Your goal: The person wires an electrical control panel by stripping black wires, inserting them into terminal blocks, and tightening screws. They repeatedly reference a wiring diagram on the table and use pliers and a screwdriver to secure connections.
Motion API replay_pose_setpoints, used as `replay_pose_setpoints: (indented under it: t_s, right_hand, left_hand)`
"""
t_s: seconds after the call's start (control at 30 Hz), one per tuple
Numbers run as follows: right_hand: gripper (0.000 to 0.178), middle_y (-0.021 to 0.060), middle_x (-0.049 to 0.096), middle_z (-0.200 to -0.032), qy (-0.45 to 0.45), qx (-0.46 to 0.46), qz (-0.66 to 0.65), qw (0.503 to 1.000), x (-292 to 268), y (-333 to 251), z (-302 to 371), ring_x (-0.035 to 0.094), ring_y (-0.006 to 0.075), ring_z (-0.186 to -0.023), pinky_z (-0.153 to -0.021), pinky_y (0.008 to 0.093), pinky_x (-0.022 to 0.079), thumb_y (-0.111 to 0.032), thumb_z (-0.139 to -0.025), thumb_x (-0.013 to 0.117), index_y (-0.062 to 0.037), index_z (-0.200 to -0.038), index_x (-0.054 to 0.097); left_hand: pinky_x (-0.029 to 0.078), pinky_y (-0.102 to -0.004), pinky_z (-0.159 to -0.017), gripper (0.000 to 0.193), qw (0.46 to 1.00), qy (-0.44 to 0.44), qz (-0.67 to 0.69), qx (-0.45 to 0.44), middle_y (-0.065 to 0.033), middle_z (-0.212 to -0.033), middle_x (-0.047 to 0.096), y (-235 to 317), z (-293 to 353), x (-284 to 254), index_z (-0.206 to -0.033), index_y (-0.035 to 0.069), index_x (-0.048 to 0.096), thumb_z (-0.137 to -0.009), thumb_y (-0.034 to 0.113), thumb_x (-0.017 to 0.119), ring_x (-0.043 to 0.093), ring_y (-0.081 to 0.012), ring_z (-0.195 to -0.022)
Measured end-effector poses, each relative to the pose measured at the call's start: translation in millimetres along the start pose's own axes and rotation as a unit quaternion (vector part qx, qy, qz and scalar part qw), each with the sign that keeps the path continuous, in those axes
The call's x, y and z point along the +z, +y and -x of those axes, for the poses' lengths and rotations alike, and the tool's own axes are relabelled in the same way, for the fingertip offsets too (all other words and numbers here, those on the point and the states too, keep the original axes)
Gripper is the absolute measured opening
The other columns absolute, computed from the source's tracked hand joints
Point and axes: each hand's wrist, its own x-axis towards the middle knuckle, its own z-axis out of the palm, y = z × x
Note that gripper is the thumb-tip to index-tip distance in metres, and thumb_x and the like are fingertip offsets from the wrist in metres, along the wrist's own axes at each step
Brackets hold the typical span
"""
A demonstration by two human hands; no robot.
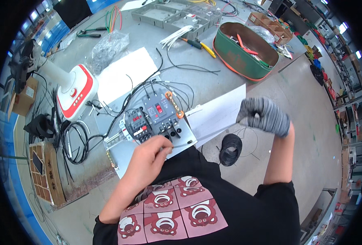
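Observation:
My bare left hand (150,157) is closed in a pinch at the near edge of a metal mounting plate (126,157). A thin dark wire (182,145) shows at its fingertips. Just beyond are a contactor (138,125) with red parts and a dark grey circuit breaker (159,108) with a red switch, both mounted on the plate. Copper strips (174,104) with orange ends lie beside the breaker. My right hand (266,116), in a grey striped knit glove, is raised off to the right. Its fingers curl closed next to a white sheet (215,114); what they grip is too small to tell.
A coil of black wire (231,150) lies below, between my hands. A green oval bin (246,53) with tools stands far right. A white-and-red device base (77,92), loose black cables (77,143) and a partitioned box (46,173) are left. Grey trays (156,14) sit at the back.

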Motion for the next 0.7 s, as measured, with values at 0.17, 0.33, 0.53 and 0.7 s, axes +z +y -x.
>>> replay_pose_setpoints:
  t_s: [0.17,0.33,0.53,0.7]
  right_hand:
    - [0.014,0.0085,0.067,-0.084,-0.021,-0.019,-0.045,0.999,23,4,-14,0.063,0.0184,-0.080,-0.076,0.0315,0.051,-0.011,-0.082,0.072,-0.0021,-0.091,0.068]
    - [0.026,0.0110,0.069,-0.100,0.102,-0.015,-0.014,0.995,5,81,-128,0.066,0.0190,-0.091,-0.085,0.0328,0.051,-0.018,-0.087,0.069,-0.0045,-0.109,0.066]
    - [0.033,0.0222,0.063,-0.117,0.182,0.255,0.324,0.893,-22,166,-310,0.061,0.0388,-0.109,-0.090,0.0433,0.051,-0.016,-0.088,0.054,-0.0061,-0.119,0.059]
    - [0.037,0.0193,0.059,-0.128,0.140,0.384,0.341,0.847,-12,185,-364,0.057,0.0344,-0.120,-0.098,0.0450,0.048,-0.028,-0.101,0.038,-0.0100,-0.126,0.060]
  left_hand:
    - [0.042,-0.0289,-0.057,0.007,0.997,-0.042,0.045,-0.047,-0.0096,-0.071,0.058,2,-11,4,-0.094,-0.002,0.060,-0.091,0.004,0.058,0.051,-0.0195,-0.058]
    - [0.043,-0.0304,-0.057,0.014,0.995,-0.002,0.051,-0.085,-0.0112,-0.071,0.059,-3,-2,-9,-0.093,-0.001,0.063,-0.094,0.012,0.057,0.053,-0.0186,-0.058]
    - [0.046,-0.0380,-0.061,0.014,0.998,-0.038,0.019,-0.055,-0.0172,-0.075,0.059,-13,-11,-5,-0.094,0.002,0.061,-0.093,0.015,0.058,0.059,-0.0353,-0.067]
    - [0.048,-0.0396,-0.062,0.014,0.997,-0.026,0.020,-0.074,-0.0144,-0.075,0.061,-21,1,-18,-0.098,0.005,0.060,-0.094,0.017,0.056,0.061,-0.0350,-0.068]
